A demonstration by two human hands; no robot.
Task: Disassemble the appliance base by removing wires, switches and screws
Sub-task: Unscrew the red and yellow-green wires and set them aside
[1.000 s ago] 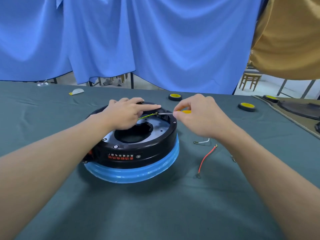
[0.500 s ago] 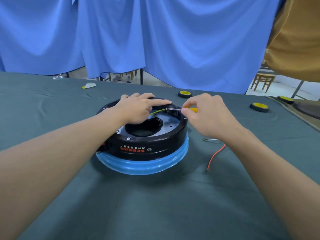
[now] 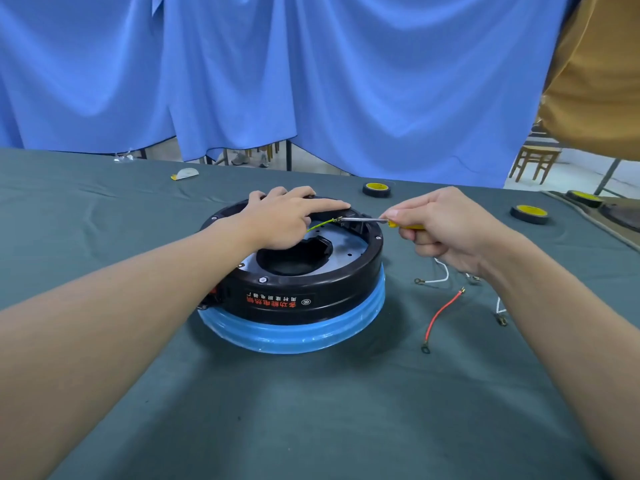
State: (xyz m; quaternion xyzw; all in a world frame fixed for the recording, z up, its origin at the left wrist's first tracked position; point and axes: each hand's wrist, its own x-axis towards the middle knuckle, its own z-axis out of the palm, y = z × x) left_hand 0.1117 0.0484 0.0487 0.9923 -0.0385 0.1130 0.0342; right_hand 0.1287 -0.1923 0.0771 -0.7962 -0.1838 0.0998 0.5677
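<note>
A blue curtain (image 3: 311,81) hung across the whole back, with an ochre garment (image 3: 595,74) at the upper right. Below it spread the table (image 3: 311,427), covered in dark green cloth.

The appliance base (image 3: 294,301) sat near the middle of the table, a round black ring on a blue band, with red lettering on its near wall and a wide opening in its top.

The left hand (image 3: 284,220) rested on the far rim of the base, fingers laid out flat and the index finger straight along the rim. The thumb was hidden, so whether it pinched anything could not be told. The right hand (image 3: 446,230) hovered just off the right side of the base, fingers curled tight around a screwdriver (image 3: 367,220) with a yellow handle. Its metal shaft reached left over the rim.

Three black tape rolls with yellow centres lay toward the table's far edge: one (image 3: 376,189) behind the base, two more (image 3: 529,213) (image 3: 585,198) toward the far right corner. A small white piece (image 3: 185,173) lay at the far edge on the left.

A green-yellow wire (image 3: 320,224) ran from under the left hand up to the screwdriver's tip. To the right of the base, loose on the cloth, lay a red wire (image 3: 443,310) and a white wire (image 3: 436,280), each with ring terminals.
</note>
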